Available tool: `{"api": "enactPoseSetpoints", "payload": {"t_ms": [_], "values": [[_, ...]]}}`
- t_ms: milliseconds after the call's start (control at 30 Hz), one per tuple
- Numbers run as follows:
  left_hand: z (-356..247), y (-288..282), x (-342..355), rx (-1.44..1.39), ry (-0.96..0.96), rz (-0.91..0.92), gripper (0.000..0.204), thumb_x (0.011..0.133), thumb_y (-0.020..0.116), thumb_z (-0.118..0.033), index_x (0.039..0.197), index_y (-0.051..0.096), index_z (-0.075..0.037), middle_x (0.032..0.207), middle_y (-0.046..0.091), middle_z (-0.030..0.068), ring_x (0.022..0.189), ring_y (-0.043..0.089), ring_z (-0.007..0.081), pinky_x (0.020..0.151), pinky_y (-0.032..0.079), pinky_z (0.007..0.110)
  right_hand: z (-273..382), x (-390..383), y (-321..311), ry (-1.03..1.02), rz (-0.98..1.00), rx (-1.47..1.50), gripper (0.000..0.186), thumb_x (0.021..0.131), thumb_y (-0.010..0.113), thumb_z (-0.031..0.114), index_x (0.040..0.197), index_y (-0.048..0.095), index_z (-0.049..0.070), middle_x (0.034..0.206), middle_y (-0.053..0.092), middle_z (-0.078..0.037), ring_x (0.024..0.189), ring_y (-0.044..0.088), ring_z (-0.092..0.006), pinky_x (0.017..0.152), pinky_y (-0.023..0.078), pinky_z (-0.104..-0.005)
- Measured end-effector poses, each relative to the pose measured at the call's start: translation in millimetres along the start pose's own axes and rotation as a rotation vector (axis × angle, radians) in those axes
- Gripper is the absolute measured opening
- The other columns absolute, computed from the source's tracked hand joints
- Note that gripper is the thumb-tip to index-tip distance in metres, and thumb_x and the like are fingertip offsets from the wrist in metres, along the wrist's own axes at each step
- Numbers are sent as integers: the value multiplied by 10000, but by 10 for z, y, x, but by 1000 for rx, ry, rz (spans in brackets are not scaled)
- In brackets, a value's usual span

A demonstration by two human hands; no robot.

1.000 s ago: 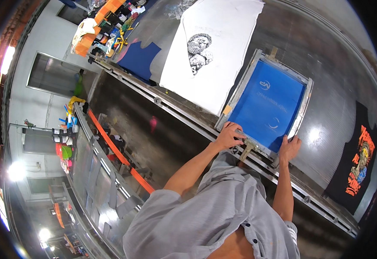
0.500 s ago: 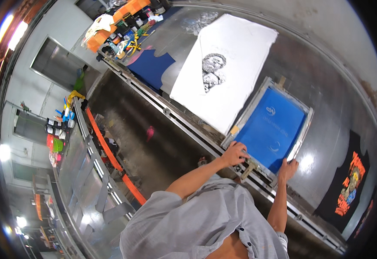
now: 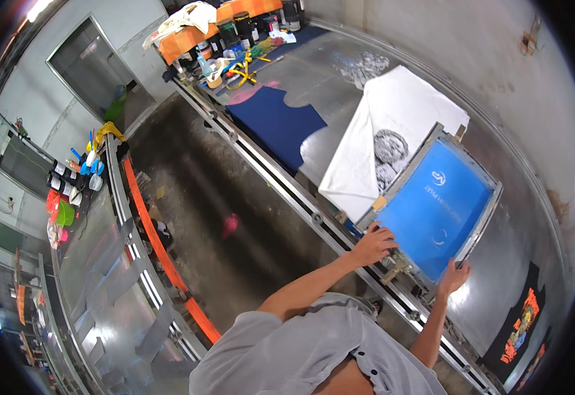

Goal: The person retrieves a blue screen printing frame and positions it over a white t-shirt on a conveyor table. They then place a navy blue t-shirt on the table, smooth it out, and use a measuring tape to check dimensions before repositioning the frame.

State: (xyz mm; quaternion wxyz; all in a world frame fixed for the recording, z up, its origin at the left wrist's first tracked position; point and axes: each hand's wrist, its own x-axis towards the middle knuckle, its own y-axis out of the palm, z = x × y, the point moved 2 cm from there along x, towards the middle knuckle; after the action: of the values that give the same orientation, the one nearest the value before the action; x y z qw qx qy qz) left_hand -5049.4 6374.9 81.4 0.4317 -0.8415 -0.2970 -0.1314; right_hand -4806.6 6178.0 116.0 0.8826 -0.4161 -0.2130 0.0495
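Both my hands grip the near end of a screen printing frame (image 3: 497, 195) with a blue mesh (image 3: 425, 210) and a worn, greyish rim. My left hand (image 3: 375, 245) is closed round its near left corner, beside a metal clamp or hinge piece (image 3: 396, 268). My right hand (image 3: 455, 278) pinches the near right corner. The frame looks tilted above the metal table. Its far left side covers part of a white cloth (image 3: 360, 164) bearing a black printed portrait (image 3: 390, 148). The cloth's right part is hidden beneath or behind the frame.
A dark blue cut fabric piece (image 3: 277, 125) lies left of the white cloth on the metal table (image 3: 340, 118). Several pots (image 3: 243, 29) and tools crowd the far end. A black printed shirt panel (image 3: 518, 329) lies at right. A metal rail (image 3: 317, 217) runs along the near edge.
The printing frame has shifted over the white cloth's right part and looks raised and tilted. Both hands have kept their hold on it. The whole view has swung somewhat.
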Motion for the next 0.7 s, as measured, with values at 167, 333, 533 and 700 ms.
{"api": "enactPoseSetpoints", "payload": {"t_ms": [167,333,533,700], "values": [[902,-1140,-203,148,-155,-45,356,728,727,-114,1080,682,-149,1119,640,8,1179,553,193,1151,195,552,1160,-322,938,88,83,80,506,816,720,248,1220,598,-31,1180,554,-202,1108,554,-400,928,453,-468],[1975,-2126,-437,219,-299,-55,434,715,759,-70,1136,671,-125,1159,659,37,1208,551,216,1150,157,618,2398,-709,1963,-28,96,112,472,793,717,241,1157,599,-36,1095,540,-188,1023,546,-370,894,431,-457],[3324,-3252,-618,343,-423,58,453,687,778,-79,1129,679,-105,1164,671,40,1185,568,229,1147,153,621,3744,-1201,3341,-55,136,211,528,772,741,217,1182,569,-67,1099,545,-201,1062,530,-387,931,431,-448],[4038,-3876,-673,342,-411,191,493,656,806,-86,1130,672,-91,1130,682,48,1156,582,232,1160,184,578,4366,-1596,3896,77,206,190,547,769,735,177,1224,554,-66,1160,529,-197,1129,514,-377,962,425,-451]]}}
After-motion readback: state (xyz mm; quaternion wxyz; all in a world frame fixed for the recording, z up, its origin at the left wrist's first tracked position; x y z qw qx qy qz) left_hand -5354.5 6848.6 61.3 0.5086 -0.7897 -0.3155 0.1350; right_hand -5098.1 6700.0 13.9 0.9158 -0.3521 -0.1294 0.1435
